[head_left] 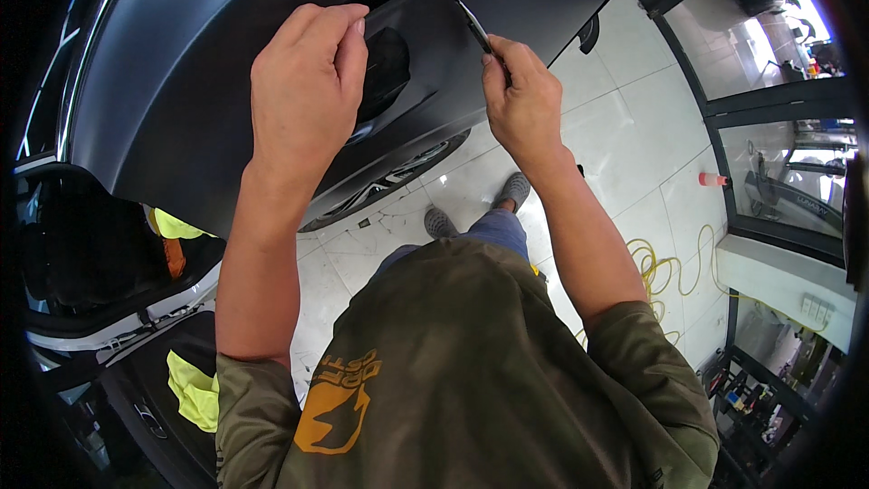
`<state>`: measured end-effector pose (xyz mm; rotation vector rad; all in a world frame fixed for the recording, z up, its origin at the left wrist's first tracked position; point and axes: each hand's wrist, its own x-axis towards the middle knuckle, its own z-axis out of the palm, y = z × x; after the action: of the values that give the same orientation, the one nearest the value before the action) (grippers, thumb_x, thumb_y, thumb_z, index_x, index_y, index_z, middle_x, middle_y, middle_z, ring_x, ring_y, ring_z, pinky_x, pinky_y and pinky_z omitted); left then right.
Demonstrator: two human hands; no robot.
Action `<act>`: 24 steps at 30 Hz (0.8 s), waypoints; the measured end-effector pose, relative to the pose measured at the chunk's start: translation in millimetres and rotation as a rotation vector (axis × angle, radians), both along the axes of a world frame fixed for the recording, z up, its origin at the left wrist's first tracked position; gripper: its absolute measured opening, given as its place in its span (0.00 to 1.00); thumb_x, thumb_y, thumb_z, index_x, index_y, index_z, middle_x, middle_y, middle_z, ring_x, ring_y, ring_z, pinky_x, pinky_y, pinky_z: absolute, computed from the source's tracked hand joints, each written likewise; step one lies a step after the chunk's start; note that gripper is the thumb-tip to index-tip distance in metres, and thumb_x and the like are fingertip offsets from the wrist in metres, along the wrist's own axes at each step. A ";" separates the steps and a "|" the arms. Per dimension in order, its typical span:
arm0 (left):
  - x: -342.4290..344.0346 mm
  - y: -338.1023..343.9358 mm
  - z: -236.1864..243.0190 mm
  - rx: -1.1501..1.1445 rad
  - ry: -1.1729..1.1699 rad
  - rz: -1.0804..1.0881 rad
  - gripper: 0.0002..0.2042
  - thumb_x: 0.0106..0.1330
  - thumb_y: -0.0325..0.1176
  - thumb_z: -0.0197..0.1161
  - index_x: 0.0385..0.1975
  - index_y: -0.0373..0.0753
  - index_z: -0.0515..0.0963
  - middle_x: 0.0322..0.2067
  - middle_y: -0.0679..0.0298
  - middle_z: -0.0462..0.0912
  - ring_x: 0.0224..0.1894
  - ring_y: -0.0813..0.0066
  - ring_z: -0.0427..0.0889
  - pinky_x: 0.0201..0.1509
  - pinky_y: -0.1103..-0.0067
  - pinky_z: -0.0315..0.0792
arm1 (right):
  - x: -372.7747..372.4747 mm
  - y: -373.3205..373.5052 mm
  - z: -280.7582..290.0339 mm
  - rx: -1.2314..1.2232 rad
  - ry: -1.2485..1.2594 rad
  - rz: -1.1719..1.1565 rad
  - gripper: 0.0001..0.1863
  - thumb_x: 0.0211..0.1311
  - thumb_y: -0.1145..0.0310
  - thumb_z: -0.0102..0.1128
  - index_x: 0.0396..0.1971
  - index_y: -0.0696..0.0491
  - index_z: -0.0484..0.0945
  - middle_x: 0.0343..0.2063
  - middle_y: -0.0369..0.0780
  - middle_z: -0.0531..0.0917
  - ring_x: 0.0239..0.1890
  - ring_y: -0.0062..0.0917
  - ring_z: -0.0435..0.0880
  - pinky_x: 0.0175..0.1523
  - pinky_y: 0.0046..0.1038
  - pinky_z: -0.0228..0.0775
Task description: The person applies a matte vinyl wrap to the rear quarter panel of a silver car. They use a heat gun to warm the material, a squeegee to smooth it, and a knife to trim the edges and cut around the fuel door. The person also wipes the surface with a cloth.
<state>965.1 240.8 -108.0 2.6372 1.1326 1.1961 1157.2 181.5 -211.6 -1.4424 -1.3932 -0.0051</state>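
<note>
A dark satin-grey car body panel (208, 45) spans the upper part of the head view. My left hand (308, 81) is closed over it, thumb against fingertips; whatever it pinches is too small to make out. Beside that hand lies a glossy black recess (385, 72), partly hidden by my fingers. To its right, my right hand (525, 95) grips a slim dark tool (477, 30) with a pale, narrow edge, like a slim knife. The tool's tip points up and left, along a curved dark edge in the panel.
Below the panel shows a wheel (389, 183), near my shoes on the pale tiled floor (597, 136). Yellow hose (665, 263) lies coiled at right, with a red-and-white object (712, 179) by the glass doors. Yellow cloths (192, 389) lie at left, by the car's open rear.
</note>
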 end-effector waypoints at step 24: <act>-3.3 3.0 -3.4 0.047 0.015 -0.014 0.07 0.66 0.29 0.60 0.38 0.37 0.83 0.29 0.60 0.82 0.27 0.69 0.79 0.33 0.79 0.71 | -16.6 -11.2 -12.9 -0.060 0.091 -0.004 0.07 0.59 0.79 0.58 0.37 0.60 0.77 0.28 0.50 0.81 0.28 0.43 0.82 0.34 0.35 0.73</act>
<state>961.9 243.8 -111.4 2.6882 1.0992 1.2182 1140.6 170.2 -224.5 -1.4763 -1.3264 0.0990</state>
